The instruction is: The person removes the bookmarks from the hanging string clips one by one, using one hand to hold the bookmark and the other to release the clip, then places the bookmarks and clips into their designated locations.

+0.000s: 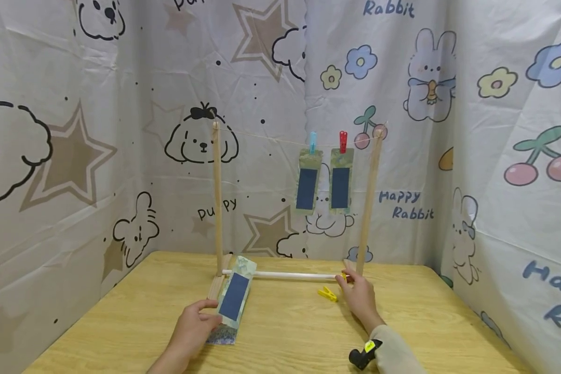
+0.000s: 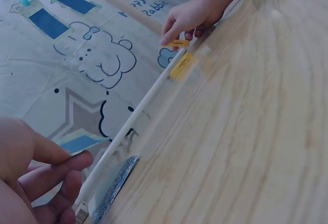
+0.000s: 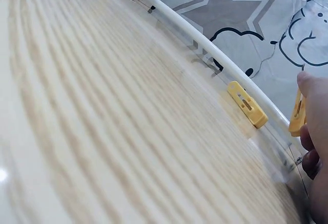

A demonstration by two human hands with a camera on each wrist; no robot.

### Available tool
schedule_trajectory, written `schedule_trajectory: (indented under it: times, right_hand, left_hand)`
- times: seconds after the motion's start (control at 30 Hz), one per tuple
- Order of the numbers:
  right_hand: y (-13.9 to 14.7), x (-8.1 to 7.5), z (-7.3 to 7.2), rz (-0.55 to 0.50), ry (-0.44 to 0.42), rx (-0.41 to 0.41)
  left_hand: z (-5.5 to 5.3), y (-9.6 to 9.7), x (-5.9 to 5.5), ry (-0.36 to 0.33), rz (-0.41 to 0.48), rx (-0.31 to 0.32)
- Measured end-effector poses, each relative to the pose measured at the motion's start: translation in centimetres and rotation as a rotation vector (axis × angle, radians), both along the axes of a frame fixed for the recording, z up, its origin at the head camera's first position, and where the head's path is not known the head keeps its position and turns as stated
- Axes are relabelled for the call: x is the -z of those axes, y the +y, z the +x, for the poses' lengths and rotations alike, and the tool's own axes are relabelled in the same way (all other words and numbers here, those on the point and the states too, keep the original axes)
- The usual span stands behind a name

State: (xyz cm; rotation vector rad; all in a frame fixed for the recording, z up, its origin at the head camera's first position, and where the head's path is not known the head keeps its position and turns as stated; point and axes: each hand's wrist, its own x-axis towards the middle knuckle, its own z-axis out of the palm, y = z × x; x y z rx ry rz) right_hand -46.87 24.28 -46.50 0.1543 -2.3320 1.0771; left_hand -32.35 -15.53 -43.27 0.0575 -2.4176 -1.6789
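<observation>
My left hand (image 1: 194, 324) pinches the edge of a long card (image 1: 234, 296) with a dark blue panel and a pale green patterned border, tilted up near the left post. Below it, a purple-green patterned card end (image 1: 222, 335) shows; in the left wrist view a patterned card (image 2: 117, 188) lies on the table. My right hand (image 1: 359, 296) grips a yellow clothespin (image 3: 298, 112) by the right post, its far part hidden by the fingers. A second yellow clothespin (image 1: 328, 294) lies on the table, just left of that hand.
Two similar cards (image 1: 307, 188) hang from a thin string (image 1: 271, 138) by a light blue clothespin (image 1: 313, 142) and a red clothespin (image 1: 343, 142). Wooden posts (image 1: 217, 197) carry the string, and a white rod (image 1: 294, 275) joins them low down. Printed curtains surround the table (image 1: 285, 317).
</observation>
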Motion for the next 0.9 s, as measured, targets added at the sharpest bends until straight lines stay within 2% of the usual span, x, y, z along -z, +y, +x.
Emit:
schedule_trajectory:
  times: [0.13, 0.3, 0.53, 0.9]
  right_hand:
    - [0.15, -0.05, 0.02, 0.007, -0.005, 0.007]
    - [-0.01, -0.08, 0.09, 0.022, -0.008, -0.025]
    - [-0.18, -0.05, 0.33, 0.051, -0.027, -0.022]
    - [-0.13, 0.02, 0.26, 0.130, -0.055, -0.017]
  left_hand:
    - [0.24, 0.27, -0.18, -0.053, -0.033, 0.027]
    - [0.29, 0.09, 0.07, -0.069, -0.070, -0.003]
    - [0.55, -0.25, 0.32, -0.087, -0.039, 0.015]
    - [0.42, -0.24, 0.33, -0.113, -0.055, 0.024]
